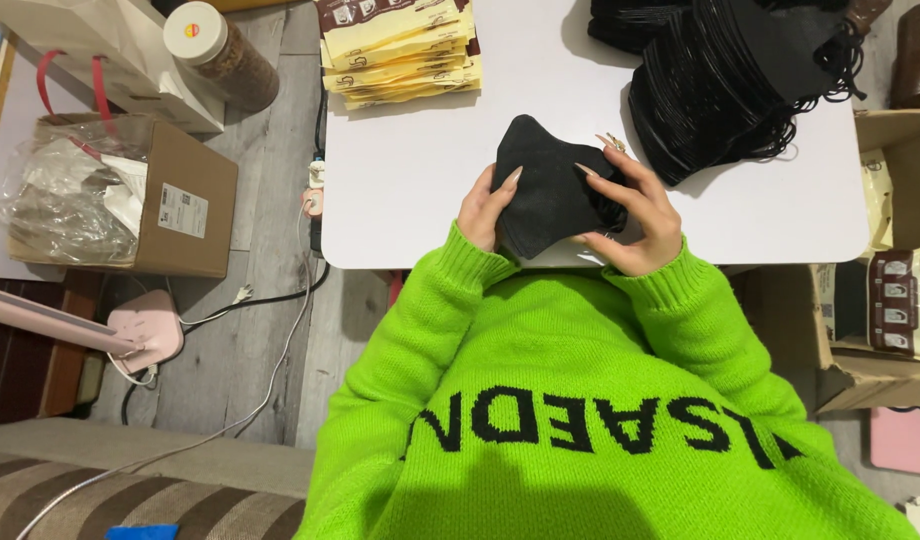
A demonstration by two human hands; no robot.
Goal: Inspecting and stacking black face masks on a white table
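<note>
Right now both forearms, in ribbed bright green sweater cuffs, come forward and angle inward so the hands meet over the near edge of the white table [400, 190]. Between them is a black face mask [548, 185], folded flat. The left hand [483, 212] grips the mask's left border, thumb on top and long pale nails pointing toward the mask's middle, wrist bent slightly upward. The right hand [635, 215] clasps the right border, fingers curled over the black ear loops there, index finger raised and stretched across the fabric.

The mask's long axis runs away from the body, tilted a little to the left; its rounded, peaked end points toward the far side of the table, and its broader lower end sits between the two wrists, reaching the table's near edge.

Beyond the right hand, just past its raised fingertips, lies a large heap of black masks [725, 75] with tangled loops. Beyond the left hand, well apart from it, is a stack of cream and brown flat packets [400, 50]. Off to the left hand's side, on the floor, sits a cardboard box [180, 205] stuffed with clear plastic, and further back a jar with a white lid [215, 45]
</note>
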